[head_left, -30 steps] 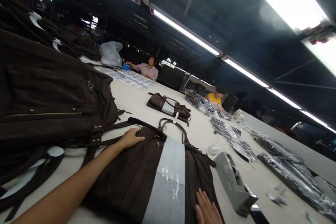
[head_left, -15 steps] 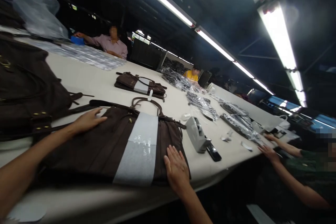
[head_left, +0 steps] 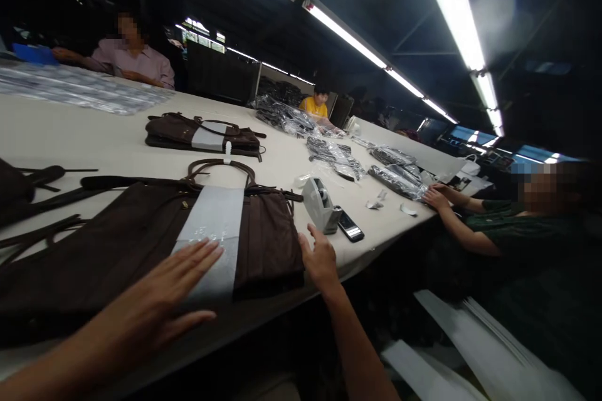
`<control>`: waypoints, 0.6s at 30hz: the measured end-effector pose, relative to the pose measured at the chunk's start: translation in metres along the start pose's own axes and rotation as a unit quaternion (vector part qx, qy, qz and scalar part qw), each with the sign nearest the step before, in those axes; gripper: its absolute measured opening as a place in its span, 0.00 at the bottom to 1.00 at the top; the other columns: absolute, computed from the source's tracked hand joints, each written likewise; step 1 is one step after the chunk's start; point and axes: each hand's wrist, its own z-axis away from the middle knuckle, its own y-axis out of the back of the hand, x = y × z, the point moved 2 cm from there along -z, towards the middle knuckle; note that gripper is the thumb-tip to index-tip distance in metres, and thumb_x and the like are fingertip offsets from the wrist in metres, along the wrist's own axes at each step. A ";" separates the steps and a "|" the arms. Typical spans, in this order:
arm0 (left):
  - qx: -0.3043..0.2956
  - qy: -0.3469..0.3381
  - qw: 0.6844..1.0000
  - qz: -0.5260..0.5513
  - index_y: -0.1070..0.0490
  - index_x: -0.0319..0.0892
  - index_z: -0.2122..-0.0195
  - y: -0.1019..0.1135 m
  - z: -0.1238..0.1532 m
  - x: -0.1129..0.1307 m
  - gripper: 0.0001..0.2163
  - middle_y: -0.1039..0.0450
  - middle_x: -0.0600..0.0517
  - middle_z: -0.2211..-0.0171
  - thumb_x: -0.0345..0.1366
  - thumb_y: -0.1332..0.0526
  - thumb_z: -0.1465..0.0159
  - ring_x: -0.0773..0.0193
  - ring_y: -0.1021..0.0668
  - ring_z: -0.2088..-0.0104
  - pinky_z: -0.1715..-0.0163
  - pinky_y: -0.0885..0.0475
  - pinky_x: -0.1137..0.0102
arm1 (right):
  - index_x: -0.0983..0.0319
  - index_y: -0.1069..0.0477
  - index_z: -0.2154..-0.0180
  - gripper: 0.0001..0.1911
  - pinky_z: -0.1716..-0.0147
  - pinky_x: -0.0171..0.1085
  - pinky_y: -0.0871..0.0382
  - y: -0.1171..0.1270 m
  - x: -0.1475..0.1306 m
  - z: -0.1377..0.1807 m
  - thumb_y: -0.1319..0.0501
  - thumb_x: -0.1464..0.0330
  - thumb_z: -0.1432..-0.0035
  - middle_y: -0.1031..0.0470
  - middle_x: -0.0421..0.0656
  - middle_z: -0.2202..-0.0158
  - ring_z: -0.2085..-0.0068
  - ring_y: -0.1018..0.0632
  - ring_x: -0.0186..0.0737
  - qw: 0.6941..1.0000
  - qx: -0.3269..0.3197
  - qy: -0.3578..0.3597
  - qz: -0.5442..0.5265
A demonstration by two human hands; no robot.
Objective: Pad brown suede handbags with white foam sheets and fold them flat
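Note:
A dark brown handbag (head_left: 117,244) lies flat on the white table (head_left: 94,138), with a band of pale paper (head_left: 211,232) wrapped round its middle. My left hand (head_left: 160,301) hovers open above the bag's near side, fingers spread, close to the paper band. My right hand (head_left: 320,257) is open at the bag's right end near the table edge, fingers pointing toward a grey tape dispenser (head_left: 320,203). A black phone (head_left: 350,225) lies just right of the dispenser.
A second brown bag (head_left: 202,135) with a paper band lies farther back. Plastic-wrapped dark items (head_left: 333,156) run along the right. A seated person's hands (head_left: 437,197) rest on the table's right edge. Two more people sit at the far side.
The view has swung right. My left hand came off the bag's top and moved toward me, over the paper band. My right hand lifted from the bag toward the tape dispenser.

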 end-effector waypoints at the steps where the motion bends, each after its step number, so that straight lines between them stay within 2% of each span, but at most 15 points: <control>1: -0.020 -0.021 0.999 -0.013 0.49 0.52 0.30 -0.016 -0.005 0.015 0.40 0.46 0.53 0.31 0.57 0.39 0.42 0.49 0.37 0.33 0.34 0.37 0.59 | 0.70 0.35 0.38 0.29 0.44 0.46 0.32 -0.003 0.004 -0.014 0.44 0.58 0.33 0.24 0.56 0.47 0.44 0.24 0.51 0.999 -0.038 -0.035 0.001; 3: -0.018 -0.021 0.998 -0.065 0.46 0.45 0.31 -0.046 -0.009 0.030 0.36 0.47 0.46 0.31 0.46 0.39 0.40 0.46 0.38 0.33 0.33 0.39 0.54 | 0.72 0.45 0.33 0.37 0.54 0.43 0.27 -0.011 0.010 -0.036 0.42 0.56 0.34 0.22 0.56 0.51 0.51 0.21 0.50 0.986 -0.128 -0.095 -0.041; 5: -0.001 0.002 0.993 -0.119 0.44 0.42 0.31 -0.069 -0.007 0.028 0.34 0.49 0.43 0.31 0.33 0.43 0.42 0.46 0.40 0.32 0.32 0.45 0.49 | 0.71 0.51 0.32 0.42 0.66 0.36 0.26 -0.019 0.013 -0.051 0.39 0.57 0.37 0.23 0.54 0.53 0.60 0.20 0.44 0.964 -0.189 -0.140 -0.125; 6: 0.004 0.004 0.992 -0.128 0.45 0.43 0.31 -0.078 -0.006 0.023 0.36 0.48 0.44 0.31 0.31 0.44 0.44 0.46 0.40 0.32 0.32 0.45 0.49 | 0.71 0.50 0.32 0.44 0.72 0.33 0.29 -0.023 0.013 -0.055 0.36 0.57 0.40 0.23 0.53 0.53 0.63 0.20 0.41 0.950 -0.208 -0.162 -0.167; 8: 0.012 0.014 0.993 -0.119 0.47 0.48 0.31 -0.090 -0.001 0.007 0.38 0.45 0.47 0.31 0.34 0.43 0.45 0.48 0.36 0.34 0.34 0.39 0.52 | 0.70 0.40 0.37 0.39 0.77 0.29 0.34 -0.029 0.013 -0.060 0.31 0.60 0.44 0.23 0.51 0.54 0.68 0.22 0.36 0.919 -0.250 -0.196 -0.236; 10: 0.035 0.038 0.993 -0.107 0.49 0.51 0.30 -0.097 0.003 -0.010 0.40 0.43 0.48 0.32 0.40 0.41 0.46 0.49 0.33 0.35 0.36 0.34 0.56 | 0.69 0.31 0.45 0.31 0.77 0.28 0.35 -0.034 0.014 -0.060 0.29 0.62 0.48 0.21 0.48 0.59 0.72 0.24 0.33 0.887 -0.289 -0.215 -0.288; 13: 0.066 0.062 0.989 -0.121 0.49 0.52 0.30 -0.104 0.007 -0.027 0.43 0.43 0.47 0.32 0.42 0.38 0.49 0.46 0.34 0.35 0.37 0.33 0.56 | 0.68 0.28 0.53 0.24 0.74 0.30 0.31 -0.039 0.016 -0.057 0.28 0.67 0.51 0.21 0.44 0.67 0.74 0.23 0.34 0.850 -0.310 -0.246 -0.349; 16: 0.022 0.054 0.990 -0.125 0.50 0.54 0.30 -0.107 0.007 -0.031 0.43 0.43 0.46 0.32 0.41 0.39 0.49 0.44 0.34 0.35 0.38 0.32 0.53 | 0.71 0.26 0.61 0.11 0.65 0.34 0.25 -0.046 0.013 -0.050 0.33 0.70 0.46 0.22 0.46 0.71 0.70 0.20 0.37 0.799 -0.324 -0.292 -0.413; 18: -0.011 0.050 0.992 -0.117 0.51 0.54 0.30 -0.107 0.005 -0.031 0.43 0.42 0.45 0.32 0.40 0.39 0.48 0.43 0.33 0.36 0.40 0.31 0.52 | 0.71 0.26 0.66 0.07 0.60 0.35 0.25 -0.049 0.002 -0.048 0.37 0.71 0.43 0.21 0.48 0.71 0.67 0.19 0.39 0.767 -0.349 -0.305 -0.444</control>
